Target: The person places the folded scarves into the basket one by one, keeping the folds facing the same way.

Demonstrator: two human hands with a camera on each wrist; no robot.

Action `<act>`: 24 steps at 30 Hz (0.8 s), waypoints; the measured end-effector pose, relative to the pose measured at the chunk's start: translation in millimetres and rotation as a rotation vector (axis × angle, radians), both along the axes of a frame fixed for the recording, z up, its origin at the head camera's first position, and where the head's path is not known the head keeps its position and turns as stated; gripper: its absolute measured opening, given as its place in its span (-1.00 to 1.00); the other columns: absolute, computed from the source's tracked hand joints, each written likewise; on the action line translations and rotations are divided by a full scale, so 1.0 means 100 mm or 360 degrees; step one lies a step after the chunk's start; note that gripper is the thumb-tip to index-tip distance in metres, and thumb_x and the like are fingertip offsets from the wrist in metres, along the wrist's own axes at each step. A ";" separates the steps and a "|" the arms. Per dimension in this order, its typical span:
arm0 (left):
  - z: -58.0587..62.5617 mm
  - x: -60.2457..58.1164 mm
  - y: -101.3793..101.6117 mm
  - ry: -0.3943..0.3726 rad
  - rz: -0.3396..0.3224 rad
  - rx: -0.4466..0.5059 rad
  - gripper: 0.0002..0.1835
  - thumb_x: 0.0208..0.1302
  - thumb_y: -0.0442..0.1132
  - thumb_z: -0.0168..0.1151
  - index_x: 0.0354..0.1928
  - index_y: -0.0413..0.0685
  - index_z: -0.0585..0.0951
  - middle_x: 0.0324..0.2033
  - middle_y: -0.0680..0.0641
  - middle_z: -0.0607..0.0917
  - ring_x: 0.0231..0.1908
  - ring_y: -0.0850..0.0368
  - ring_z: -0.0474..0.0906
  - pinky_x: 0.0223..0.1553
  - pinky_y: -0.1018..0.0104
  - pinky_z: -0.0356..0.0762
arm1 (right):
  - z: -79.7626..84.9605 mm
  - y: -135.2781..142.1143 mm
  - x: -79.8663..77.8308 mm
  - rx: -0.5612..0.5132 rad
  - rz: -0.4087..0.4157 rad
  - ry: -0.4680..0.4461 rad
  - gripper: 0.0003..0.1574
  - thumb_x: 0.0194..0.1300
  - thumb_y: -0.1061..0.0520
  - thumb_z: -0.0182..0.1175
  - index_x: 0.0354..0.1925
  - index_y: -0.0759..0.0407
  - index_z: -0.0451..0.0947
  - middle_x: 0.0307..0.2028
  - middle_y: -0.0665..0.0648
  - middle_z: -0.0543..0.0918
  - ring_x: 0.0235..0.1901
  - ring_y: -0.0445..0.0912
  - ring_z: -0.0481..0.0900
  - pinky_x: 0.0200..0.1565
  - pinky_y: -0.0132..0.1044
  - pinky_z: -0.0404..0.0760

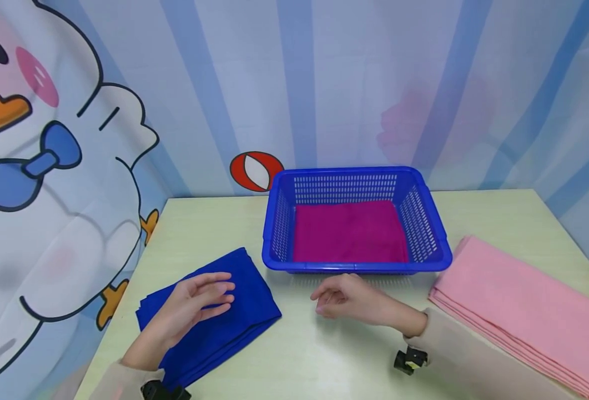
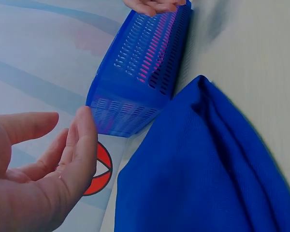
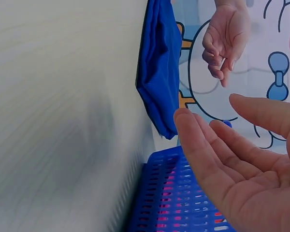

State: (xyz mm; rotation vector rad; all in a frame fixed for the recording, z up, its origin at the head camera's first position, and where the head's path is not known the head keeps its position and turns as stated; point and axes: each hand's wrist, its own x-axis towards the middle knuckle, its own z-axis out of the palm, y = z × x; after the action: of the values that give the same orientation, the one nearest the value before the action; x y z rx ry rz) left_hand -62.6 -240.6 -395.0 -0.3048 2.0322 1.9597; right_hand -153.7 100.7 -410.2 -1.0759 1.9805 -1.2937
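My left hand (image 1: 194, 303) hovers over a folded blue cloth (image 1: 244, 300) at the left of the table, its fingers loosely bent around nothing. In the left wrist view a gap shows between that hand and the cloth. Just in front of a blue plastic basket (image 1: 356, 268), my right hand (image 1: 349, 300) hangs above the table with relaxed fingers and holds nothing. A folded magenta cloth (image 1: 349, 230) lies flat inside the basket. To the right, a thick folded pink cloth (image 1: 529, 311) rests on the table, partly behind the right sleeve.
The pale wooden table (image 1: 214, 222) meets a printed backdrop (image 1: 254, 83) behind the basket and at the left. Each wrist carries a small black camera (image 1: 411, 360).
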 end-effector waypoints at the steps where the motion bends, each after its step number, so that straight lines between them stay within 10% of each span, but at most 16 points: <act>1: -0.01 0.01 -0.01 -0.0006 0.0010 0.0007 -0.37 0.48 -0.14 0.17 0.42 -0.36 0.26 0.24 -0.36 0.49 0.09 -0.13 0.60 0.07 0.16 0.60 | -0.01 -0.02 0.00 0.0013 -0.0003 0.0026 -0.69 0.32 0.24 0.31 -0.02 0.42 0.62 -0.26 0.07 0.72 -0.25 -0.16 0.66 -0.14 -0.33 0.68; 24: -0.04 0.25 -0.38 -0.0015 0.0219 -0.0054 -0.32 0.48 -0.11 0.17 0.45 -0.36 0.21 0.23 -0.28 0.52 0.07 0.00 0.63 0.06 0.20 0.60 | -0.09 -0.49 0.02 0.0192 -0.0009 0.0283 -0.63 0.35 0.32 0.26 0.07 0.51 0.57 -0.09 0.31 0.70 -0.22 0.01 0.71 -0.17 -0.38 0.66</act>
State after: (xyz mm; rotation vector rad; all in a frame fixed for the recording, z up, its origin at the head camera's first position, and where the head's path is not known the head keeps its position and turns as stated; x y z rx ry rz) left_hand -37.9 -278.9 -398.5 -0.4729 2.0912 1.9999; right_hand -151.8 51.7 -419.3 -1.1617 2.1630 -1.0983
